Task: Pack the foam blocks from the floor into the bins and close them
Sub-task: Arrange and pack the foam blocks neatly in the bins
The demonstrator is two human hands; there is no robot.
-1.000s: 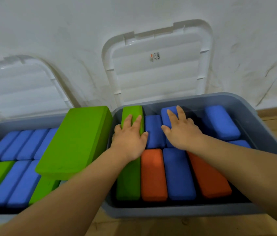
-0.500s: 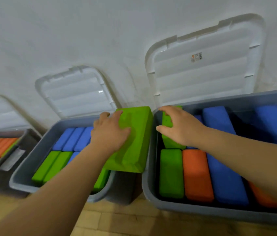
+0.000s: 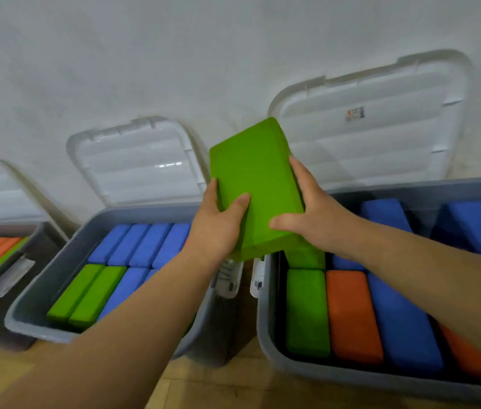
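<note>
Green foam block (image 3: pixel 257 184): was in the air over the gap between the middle bin (image 3: pixel 26 308) and the right bin (image 3: pixel 263 326), far end tipped up toward the wall; whether its near corner touched anything below could not be told.
Left hand (image 3: pixel 218 228): gripped the block's left edge, thumb (image 3: pixel 239 203) laid on the broad face, fingers curled behind and mostly hidden.
Right hand (image 3: pixel 319 219): gripped the right edge, fingers (image 3: pixel 298 172) stretched along the side, thumb low on the face.
Reason for the hold: probably two hands on opposite edges so that the wide block could be turned onto its edge.
Packed blocks: a green block (image 3: pixel 307 311), an orange block (image 3: pixel 351 314) and a blue block (image 3: pixel 401 320) stood on edge side by side in the right bin, likely to save room.
Right lid (image 3: pixel 375 128) and middle lid (image 3: pixel 136 163): leaned open against the wall, keeping the bin mouths free; closing was not yet done.
</note>
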